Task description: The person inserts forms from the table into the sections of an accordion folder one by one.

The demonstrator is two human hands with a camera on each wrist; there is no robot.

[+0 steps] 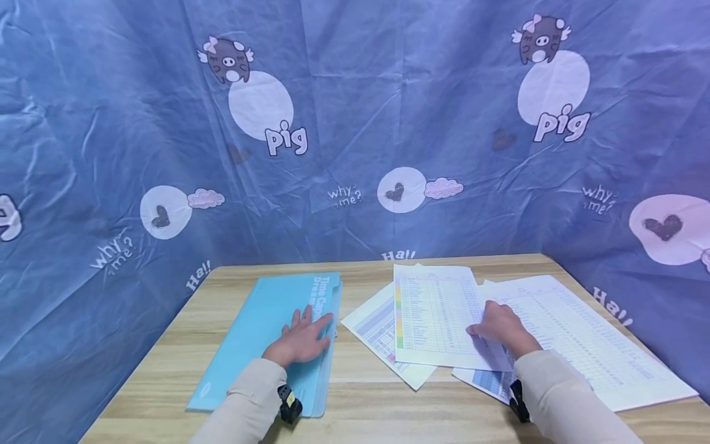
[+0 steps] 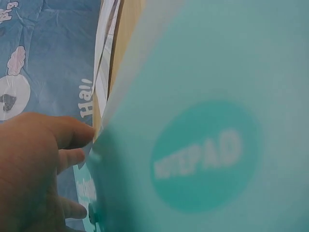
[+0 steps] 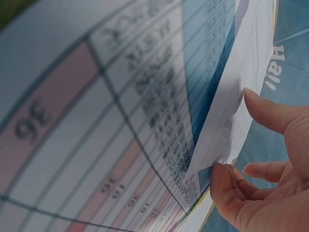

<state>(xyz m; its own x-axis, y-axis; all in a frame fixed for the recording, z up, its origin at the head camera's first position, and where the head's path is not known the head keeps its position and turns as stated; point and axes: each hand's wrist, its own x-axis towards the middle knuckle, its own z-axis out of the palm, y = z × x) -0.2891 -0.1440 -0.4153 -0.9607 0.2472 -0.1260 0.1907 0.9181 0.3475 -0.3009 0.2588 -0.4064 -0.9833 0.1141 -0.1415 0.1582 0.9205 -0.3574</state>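
Note:
My left hand (image 1: 302,341) lies with spread fingers on a light blue plastic document folder (image 1: 266,327), near its right edge. In the left wrist view, the fingertips are beside a round snap button (image 2: 92,212), and a "NOTEPAD" circle (image 2: 205,157) shows on the folder. My right hand (image 1: 501,327) is at the right edge of a printed table sheet (image 1: 432,314) with a coloured left column. The right wrist view has the thumb and curled fingers pinching the edge of white paper (image 3: 227,121). Whether it is one sheet or several, I cannot tell.
Another printed sheet (image 1: 368,324) pokes out at an angle on the left, under the middle one. To the right lies a larger printed sheet (image 1: 588,339), with a blue-patterned sheet (image 1: 488,380) partly beneath. A blue curtain (image 1: 355,123) surrounds the wooden table (image 1: 383,419).

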